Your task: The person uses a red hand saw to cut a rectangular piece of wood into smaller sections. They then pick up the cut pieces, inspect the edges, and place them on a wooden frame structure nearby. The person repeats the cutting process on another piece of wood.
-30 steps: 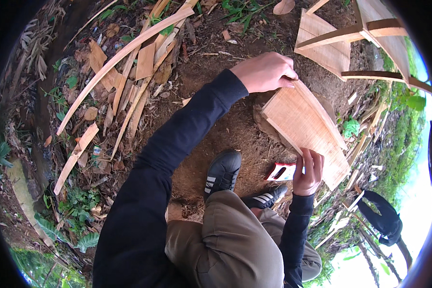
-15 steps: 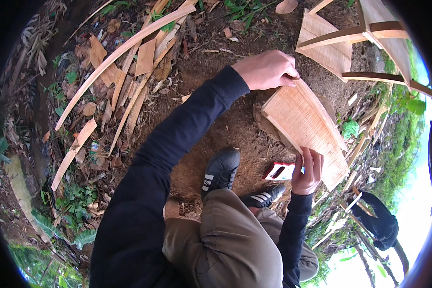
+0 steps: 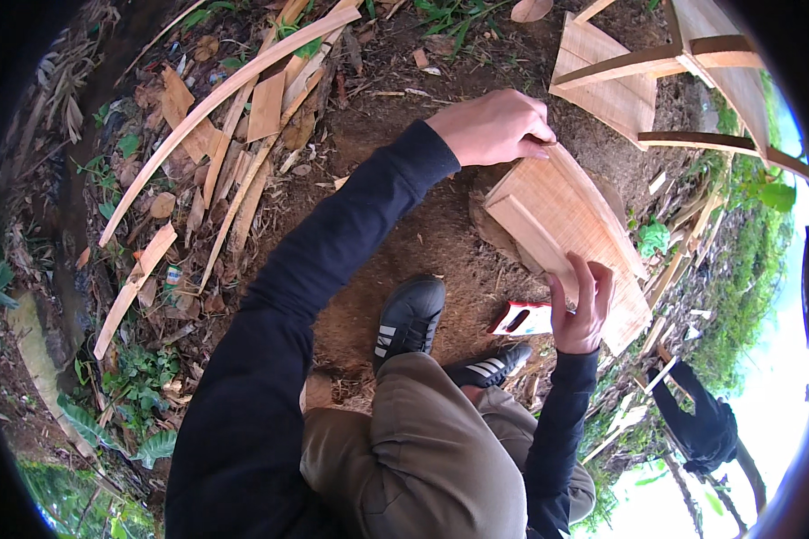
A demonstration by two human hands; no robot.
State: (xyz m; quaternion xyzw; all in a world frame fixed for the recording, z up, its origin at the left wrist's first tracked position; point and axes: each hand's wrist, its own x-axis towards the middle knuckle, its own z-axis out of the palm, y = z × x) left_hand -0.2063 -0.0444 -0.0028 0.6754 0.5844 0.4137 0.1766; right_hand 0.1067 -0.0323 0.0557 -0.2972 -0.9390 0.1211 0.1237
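Left hand (image 3: 494, 126) grips the wooden board's (image 3: 557, 211) top edge (steadying it), while right hand (image 3: 584, 305) fingers clasp its lower edge.

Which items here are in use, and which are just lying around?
In use:
left hand on the stacked wooden boards
right hand at their near edge

Lying about:
red-and-white flat object
long curved strip
wood offcuts
wooden frame
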